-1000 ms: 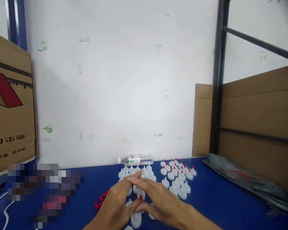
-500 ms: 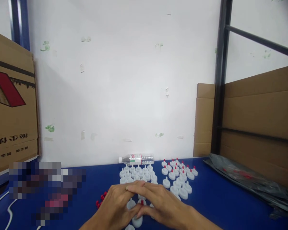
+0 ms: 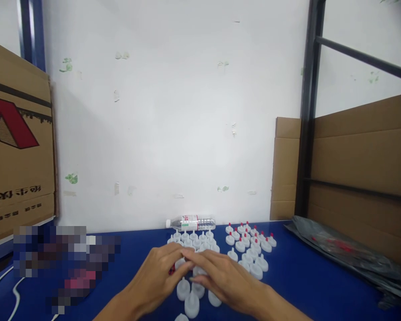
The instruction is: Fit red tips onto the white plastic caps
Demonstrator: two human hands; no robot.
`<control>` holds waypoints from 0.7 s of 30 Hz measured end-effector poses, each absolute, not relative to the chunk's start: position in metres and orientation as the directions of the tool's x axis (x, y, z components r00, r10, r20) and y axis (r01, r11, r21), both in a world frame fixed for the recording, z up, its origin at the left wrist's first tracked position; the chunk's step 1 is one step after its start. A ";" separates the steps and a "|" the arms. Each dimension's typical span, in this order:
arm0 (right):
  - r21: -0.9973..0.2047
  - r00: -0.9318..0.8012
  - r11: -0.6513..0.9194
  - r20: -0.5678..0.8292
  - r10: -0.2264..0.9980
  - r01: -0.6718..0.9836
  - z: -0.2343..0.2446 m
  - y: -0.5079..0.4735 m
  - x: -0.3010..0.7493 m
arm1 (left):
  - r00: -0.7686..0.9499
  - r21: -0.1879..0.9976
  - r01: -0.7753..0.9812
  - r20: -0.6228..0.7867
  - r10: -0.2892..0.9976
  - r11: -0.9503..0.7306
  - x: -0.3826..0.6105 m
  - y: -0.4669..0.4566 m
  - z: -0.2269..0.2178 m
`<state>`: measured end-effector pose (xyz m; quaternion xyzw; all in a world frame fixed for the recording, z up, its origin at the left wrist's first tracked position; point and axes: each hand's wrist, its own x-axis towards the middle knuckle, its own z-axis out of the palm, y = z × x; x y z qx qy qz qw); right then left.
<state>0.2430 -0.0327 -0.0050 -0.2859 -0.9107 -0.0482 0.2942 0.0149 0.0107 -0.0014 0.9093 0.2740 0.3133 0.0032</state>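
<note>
**Meeting fingertips above the white caps**

Both of your hands are low in the middle of the view, over the blue table. Your left hand comes in from the lower left with its fingers curled. Your right hand comes in from the lower right with its fingers stretched out flat. The fingertips of the two hands touch each other near the middle.

Right under that meeting point stands a cluster of white caps. The nearest ones sit upright just below your fingers, and more of them run back toward the wall behind your knuckles. A small red piece shows under the fingers of your left hand. You cannot tell from this view whether either hand is pinching it or a cap, because the fingers hide the contact.

To the right of your right hand, close by but not touching, stands a second group of red-tipped caps. A water bottle lies on its side against the wall, beyond both groups. A black bag lies well off to the right, and a cardboard box stands at the far left.
</note>
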 end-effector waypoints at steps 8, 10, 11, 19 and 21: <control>-0.090 -0.464 0.713 0.701 0.541 0.695 0.007 -0.008 0.282 | 0.406 0.098 0.875 0.382 0.830 -0.474 -0.051 0.067 0.014; -0.131 -0.412 0.688 0.717 0.563 0.714 0.008 -0.002 0.290 | 0.390 0.164 0.879 0.294 0.873 -0.448 -0.062 0.073 0.016; -0.149 -0.380 0.673 0.729 0.570 0.724 0.007 0.000 0.293 | 0.386 0.207 0.878 0.227 0.894 -0.432 -0.066 0.074 0.017; -0.252 -0.310 0.666 0.735 0.604 0.702 0.010 0.012 0.314 | 0.424 0.513 0.814 -0.208 0.882 -0.271 -0.081 0.074 0.018; -0.282 -0.330 0.641 0.672 0.663 0.714 0.014 0.015 0.323 | 0.441 0.549 0.793 -0.219 0.870 -0.264 -0.082 0.073 0.019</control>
